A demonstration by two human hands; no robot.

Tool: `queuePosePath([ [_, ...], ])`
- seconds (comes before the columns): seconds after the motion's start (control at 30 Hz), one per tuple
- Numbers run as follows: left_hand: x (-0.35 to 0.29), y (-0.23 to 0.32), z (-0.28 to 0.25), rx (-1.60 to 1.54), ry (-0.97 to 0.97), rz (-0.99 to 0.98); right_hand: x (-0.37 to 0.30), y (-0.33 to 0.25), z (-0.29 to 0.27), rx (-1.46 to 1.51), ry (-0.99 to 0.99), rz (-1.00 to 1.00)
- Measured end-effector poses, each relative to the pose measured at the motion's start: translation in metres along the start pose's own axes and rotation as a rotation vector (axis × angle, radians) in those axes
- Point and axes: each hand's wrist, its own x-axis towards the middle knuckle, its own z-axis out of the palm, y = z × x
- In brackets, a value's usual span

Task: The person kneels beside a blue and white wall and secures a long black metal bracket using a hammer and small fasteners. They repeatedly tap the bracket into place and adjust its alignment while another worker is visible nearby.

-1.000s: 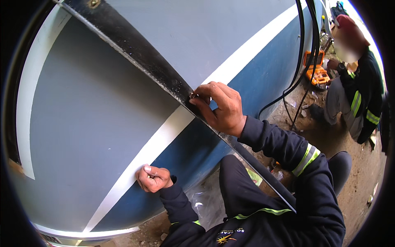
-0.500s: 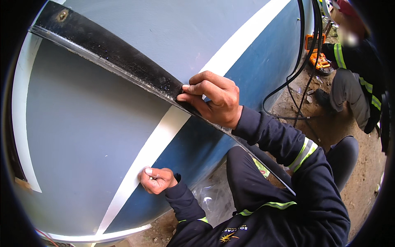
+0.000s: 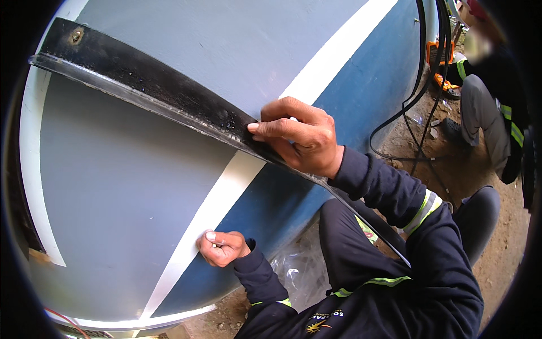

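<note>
A black angle bar [image 3: 152, 76] runs slantwise across a curved panel [image 3: 130, 186] painted grey and blue with white stripes. My right hand [image 3: 302, 135] rests at the bar's middle, fingers bent together in a pinch against its face. Whatever sits under those fingertips is hidden. Lower down, by the white stripe [image 3: 197, 220], my left hand [image 3: 223, 248] is closed in a loose fist. A tiny whitish piece shows between its thumb and fingers, too small to name. Near the bar's far left end is a bolt [image 3: 77, 36].
Black cables [image 3: 420, 101] hang at the right and trail onto the dirt floor [image 3: 480, 226]. Beyond them a person [image 3: 497, 107] crouches beside an orange case [image 3: 440, 53]. Clear plastic sheeting [image 3: 299, 271] lies under the panel, next to my leg.
The view has shifted slightly. My right fingers have changed their pose at the bar, the thumb now tucked lower behind the fingers. My left hand stays closed near the stripe.
</note>
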Motion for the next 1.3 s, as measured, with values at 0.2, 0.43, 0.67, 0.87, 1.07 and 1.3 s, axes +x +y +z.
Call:
queuePosePath([
  [0.2,0.001,0.006,-0.002,0.053,-0.023,-0.025,0.001,-0.001,-0.002,-0.056,-0.020,0.047],
  [0.43,0.006,0.007,-0.005,0.049,-0.060,-0.025,0.008,-0.009,-0.005,-0.060,0.013,-0.034],
  [0.67,0.004,0.004,-0.007,0.040,-0.099,0.021,0.017,0.006,-0.013,-0.019,-0.148,-0.250],
  [0.87,0.004,0.008,-0.008,0.082,-0.121,0.013,0.030,0.022,-0.017,0.052,-0.227,-0.368],
  [1.07,0.001,0.010,-0.007,0.146,-0.122,0.005,0.016,0.007,-0.004,-0.006,-0.046,-0.204],
  [1.3,-0.002,0.007,-0.007,0.196,-0.108,0.020,0.006,-0.003,-0.001,-0.007,-0.007,-0.039],
])
